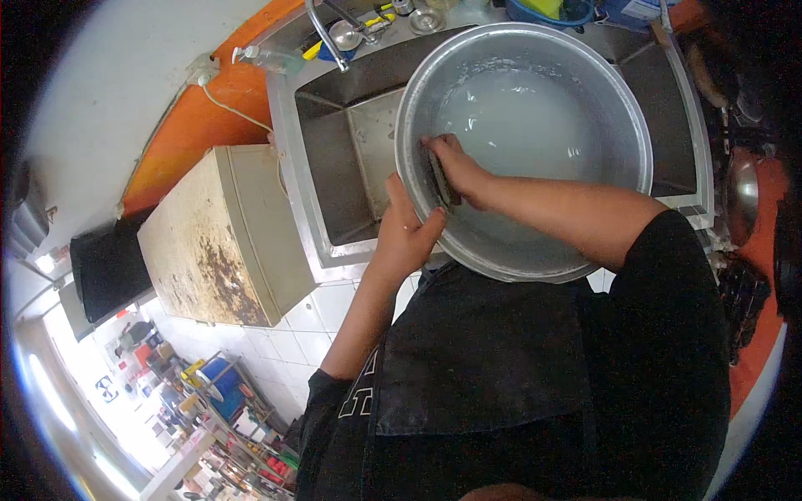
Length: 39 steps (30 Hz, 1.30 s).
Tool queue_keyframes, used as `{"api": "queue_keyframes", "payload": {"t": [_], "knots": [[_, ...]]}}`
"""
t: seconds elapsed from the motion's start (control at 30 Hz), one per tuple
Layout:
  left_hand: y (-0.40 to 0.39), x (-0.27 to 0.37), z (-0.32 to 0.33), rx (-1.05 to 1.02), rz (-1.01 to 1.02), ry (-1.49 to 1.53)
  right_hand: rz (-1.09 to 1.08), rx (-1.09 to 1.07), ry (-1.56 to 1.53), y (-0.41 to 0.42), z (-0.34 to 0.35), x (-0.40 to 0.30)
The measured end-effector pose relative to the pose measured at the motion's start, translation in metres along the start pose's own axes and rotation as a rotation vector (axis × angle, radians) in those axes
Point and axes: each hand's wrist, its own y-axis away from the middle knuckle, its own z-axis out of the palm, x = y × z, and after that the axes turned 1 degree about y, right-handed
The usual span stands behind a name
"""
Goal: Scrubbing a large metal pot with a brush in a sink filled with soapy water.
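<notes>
A large round aluminium pot (626, 106) rests over the stainless-steel sink (313, 213), tilted so that I look into it. Cloudy whitish water (514, 125) covers its bottom, with bits of foam along the far inner wall. My left hand (407, 232) grips the rim on the near left, thumb over the edge and fingers outside. Inside the pot, my right hand (460, 169) presses a dark scouring pad (442, 178) against the left inner wall. The pad is partly hidden by the fingers.
A faucet (329, 37) reaches over the sink's back left, near a soap pump bottle (269, 59). A blue basin (551, 15) with a yellow item stands behind the pot. Left of the sink is a rust-stained cabinet (213, 244). Pans (742, 188) hang at right.
</notes>
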Motion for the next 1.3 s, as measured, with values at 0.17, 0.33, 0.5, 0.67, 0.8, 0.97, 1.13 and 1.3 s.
{"api": "queue_keyframes", "payload": {"t": [0.17, 0.33, 0.5, 0.67, 0.8, 0.97, 1.13, 1.3], "knots": [[-0.002, -0.003, -0.001, 0.025, 0.143, -0.157, 0.015, -0.013, 0.219, -0.004, -0.003, -0.004], [0.0, -0.01, 0.0, -0.016, 0.0, 0.131, 0.143, -0.029, 0.047, 0.008, 0.003, -0.015], [0.0, -0.012, -0.001, 0.037, 0.115, -0.06, 0.142, -0.054, 0.119, -0.001, -0.001, 0.001], [-0.004, -0.004, 0.001, 0.021, 0.157, -0.175, 0.218, 0.081, 0.234, -0.038, -0.02, 0.07], [0.0, -0.004, 0.0, 0.007, 0.058, -0.106, 0.287, 0.021, -0.039, -0.022, -0.012, -0.001], [-0.002, -0.004, 0.0, 0.012, -0.022, -0.054, 0.051, 0.223, -0.433, -0.044, -0.043, -0.069], [-0.003, -0.011, -0.001, 0.019, 0.021, -0.05, 0.026, 0.119, -0.038, 0.019, 0.002, -0.059], [-0.002, -0.005, 0.001, 0.022, -0.033, -0.072, -0.147, 0.114, 0.012, 0.008, -0.026, -0.087]]}}
